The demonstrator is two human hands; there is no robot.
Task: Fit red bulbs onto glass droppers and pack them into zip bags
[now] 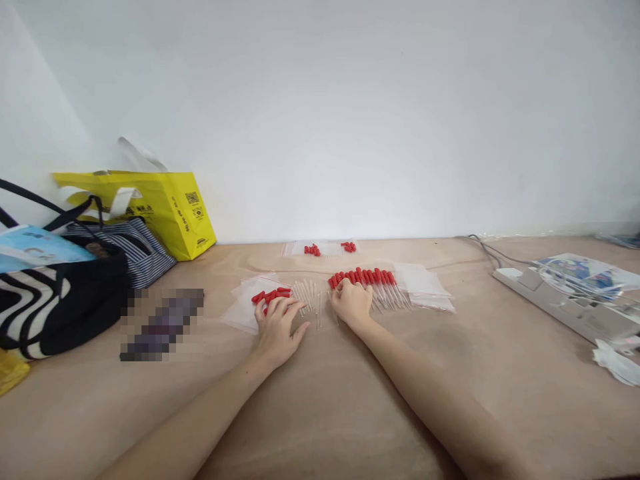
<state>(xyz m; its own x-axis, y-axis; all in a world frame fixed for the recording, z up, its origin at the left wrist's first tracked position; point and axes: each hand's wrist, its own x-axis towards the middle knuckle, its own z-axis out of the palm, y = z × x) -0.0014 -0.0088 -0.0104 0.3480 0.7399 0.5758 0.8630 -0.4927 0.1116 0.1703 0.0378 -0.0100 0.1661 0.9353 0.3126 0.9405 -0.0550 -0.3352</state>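
Observation:
My left hand (277,330) lies over a small pile of red rubber bulbs (271,294), its fingers spread and the thumb apart. Just beside its fingertips, thin clear glass tubes (306,292) lie loosely side by side. My right hand (353,301) has its fingers curled at the left end of a row of red-capped glass droppers (387,288). A dropper (336,320) shows partly at its fingertips, with a red bulb above and the thin tube below; the grip itself is mostly hidden.
Clear plastic bags (425,287) flank the droppers, and another bag with red bulbs (313,251) lies near the wall. Bags, including a yellow one (183,213), stand left beside a pixelated object (163,327). A white power strip (560,300) with cables sits right.

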